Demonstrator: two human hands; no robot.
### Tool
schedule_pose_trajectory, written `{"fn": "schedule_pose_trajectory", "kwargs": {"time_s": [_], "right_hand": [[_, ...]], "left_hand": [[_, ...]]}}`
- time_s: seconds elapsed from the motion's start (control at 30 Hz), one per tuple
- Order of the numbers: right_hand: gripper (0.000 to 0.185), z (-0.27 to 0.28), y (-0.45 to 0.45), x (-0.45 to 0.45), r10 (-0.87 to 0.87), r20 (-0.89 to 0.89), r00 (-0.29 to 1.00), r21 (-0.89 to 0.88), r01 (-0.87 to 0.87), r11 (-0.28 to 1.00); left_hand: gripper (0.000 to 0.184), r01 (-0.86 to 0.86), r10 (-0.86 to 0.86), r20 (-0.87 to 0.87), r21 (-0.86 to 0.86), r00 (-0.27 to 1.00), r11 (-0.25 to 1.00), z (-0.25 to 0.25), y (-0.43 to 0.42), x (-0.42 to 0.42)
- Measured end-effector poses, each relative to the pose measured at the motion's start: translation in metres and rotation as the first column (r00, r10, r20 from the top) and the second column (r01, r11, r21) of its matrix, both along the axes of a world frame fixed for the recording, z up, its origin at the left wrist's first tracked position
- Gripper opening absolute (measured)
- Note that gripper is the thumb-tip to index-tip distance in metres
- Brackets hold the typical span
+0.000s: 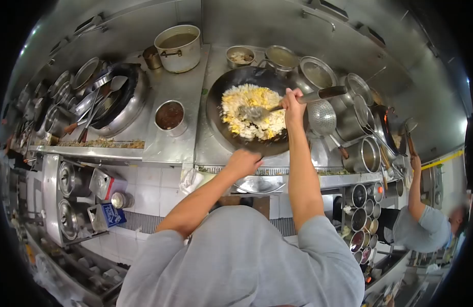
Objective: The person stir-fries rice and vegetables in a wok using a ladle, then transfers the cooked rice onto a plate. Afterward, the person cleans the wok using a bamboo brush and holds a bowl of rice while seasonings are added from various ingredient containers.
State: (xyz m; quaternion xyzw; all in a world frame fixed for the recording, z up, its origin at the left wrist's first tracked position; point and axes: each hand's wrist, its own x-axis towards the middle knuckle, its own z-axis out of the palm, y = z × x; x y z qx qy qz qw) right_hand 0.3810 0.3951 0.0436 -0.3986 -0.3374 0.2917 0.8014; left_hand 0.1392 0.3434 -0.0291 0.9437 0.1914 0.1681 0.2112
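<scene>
A dark wok [216, 125] sits on the range, with egg fried rice [252, 97] spread across its middle. My left hand [245, 163] is closed at the wok's near edge; the exact grip is partly hidden. Above the wok's right side, my right hand [294, 106] is wrapped round the shaft of a long-handled ladle [331, 92]. The ladle's wooden end points right, and its blurred metal head lies in the rice. A perforated skimmer [322, 117] rests just right of the wok.
A large pot of liquid [178, 57] and a can of dark sauce [170, 117] stand left. Behind the wok are a bowl of pale pieces [240, 56] and a strainer [318, 72]. A white cloth [192, 180] hangs at the front edge. A co-worker [418, 225] stands far right.
</scene>
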Motion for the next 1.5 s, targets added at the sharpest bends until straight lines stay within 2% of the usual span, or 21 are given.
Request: {"fn": "schedule_pose_trajectory", "kwargs": {"time_s": [0.03,0.13,0.23,0.33,0.4,0.5,0.57,0.67,0.77,0.83,0.93,0.97,1.03,1.13,1.2,1.27,1.3,1.33,1.43,1.47,1.5], "right_hand": [[0.032,0.001,0.008,0.018,0.037,0.003,0.999,0.036,-0.037,0.999],[0.03,0.073,-0.023,0.02,-0.017,0.003,1.0,0.084,0.016,0.996],[0.029,0.109,-0.062,-0.007,-0.067,-0.016,0.998,0.076,0.068,0.995],[0.03,0.061,-0.058,-0.032,-0.221,0.081,0.972,-0.091,0.228,0.969],[0.032,0.007,-0.044,-0.002,-0.028,0.115,0.993,-0.027,0.031,0.999],[0.032,0.05,-0.034,0.026,0.01,0.046,0.999,0.057,-0.013,0.998],[0.031,0.09,-0.052,0.028,0.06,0.066,0.996,0.139,-0.069,0.988],[0.03,0.123,-0.073,-0.003,-0.113,0.09,0.99,0.11,0.103,0.989],[0.029,0.059,-0.044,-0.007,-0.205,0.037,0.978,-0.06,0.207,0.977],[0.033,-0.002,-0.004,0.018,-0.067,0.105,0.992,-0.057,0.073,0.996],[0.034,0.056,0.002,0.039,0.026,0.097,0.995,0.043,-0.031,0.999],[0.033,0.092,-0.003,0.04,0.03,0.081,0.996,0.054,-0.035,0.998],[0.033,0.143,-0.02,0.034,-0.083,0.171,0.982,0.17,0.053,0.984],[0.034,0.146,-0.025,0.032,-0.137,0.168,0.976,0.259,0.09,0.962],[0.031,0.09,0.008,0.036,-0.275,0.215,0.937,0.164,0.243,0.956],[0.029,-0.008,0.062,0.057,-0.037,0.119,0.992,-0.183,0.058,0.981],[0.03,0.0,0.074,0.058,0.015,0.078,0.997,-0.154,-0.003,0.988],[0.028,0.025,0.081,0.051,0.035,0.07,0.997,-0.124,-0.026,0.992],[0.03,0.06,0.071,0.04,0.027,0.058,0.998,-0.039,-0.025,0.999],[0.032,0.058,0.07,0.037,0.011,0.064,0.998,0.021,-0.012,1.0],[0.03,0.034,0.088,0.033,-0.075,0.061,0.995,-0.127,0.082,0.989]], "left_hand": [[0.028,-0.01,0.009,-0.053,-0.023,0.999,1.0,-0.001,-0.01,-0.016],[0.026,0.099,-0.138,0.233,0.172,0.963,0.98,0.012,-0.035,-0.075],[0.027,0.024,-0.025,0.017,0.019,1.0,1.0,0.058,-0.016,-0.034],[0.028,-0.035,0.025,0.157,0.063,0.987,0.997,0.019,0.01,0.014],[0.029,-0.02,0.014,0.109,0.058,0.994,0.998,-0.02,-0.006,-0.003],[0.031,0.028,-0.024,-0.038,0.116,0.999,0.993,-0.034,-0.033,-0.07],[0.026,0.182,-0.226,0.239,0.19,0.944,0.965,-0.014,-0.033,-0.093],[0.03,0.084,-0.099,0.119,0.123,0.988,0.989,0.054,-0.006,-0.043],[0.027,0.057,-0.08,0.212,0.11,0.974,0.992,0.012,0.024,0.013],[0.027,-0.007,-0.007,0.162,0.085,0.987,0.996,-0.022,0.01,0.028],[0.031,0.053,-0.059,0.082,0.07,0.995,0.996,-0.041,-0.015,-0.034],[0.03,0.055,-0.165,0.392,0.276,0.905,0.96,-0.037,-0.015,-0.041],[0.029,0.105,-0.106,0.004,0.122,0.994,0.987,-0.014,-0.011,-0.035],[0.029,0.017,-0.034,0.138,0.123,0.99,0.992,-0.018,0.022,0.029],[0.026,-0.035,0.034,0.041,0.035,0.999,0.999,-0.034,0.037,0.061],[0.024,-0.047,0.045,0.096,0.011,0.994,0.999,-0.039,0.033,0.066],[0.024,-0.042,0.042,0.152,-0.003,0.987,0.999,-0.039,0.034,0.067],[0.031,-0.038,0.032,-0.044,-0.156,0.999,0.987,-0.022,0.032,0.065],[0.046,0.007,-0.012,0.156,0.035,0.988,0.999,-0.013,0.016,0.039],[0.058,-0.026,0.025,0.071,0.012,0.997,1.0,-0.014,0.009,0.032],[0.058,-0.034,0.034,0.061,0.007,0.998,0.999,-0.013,0.002,0.025]]}}
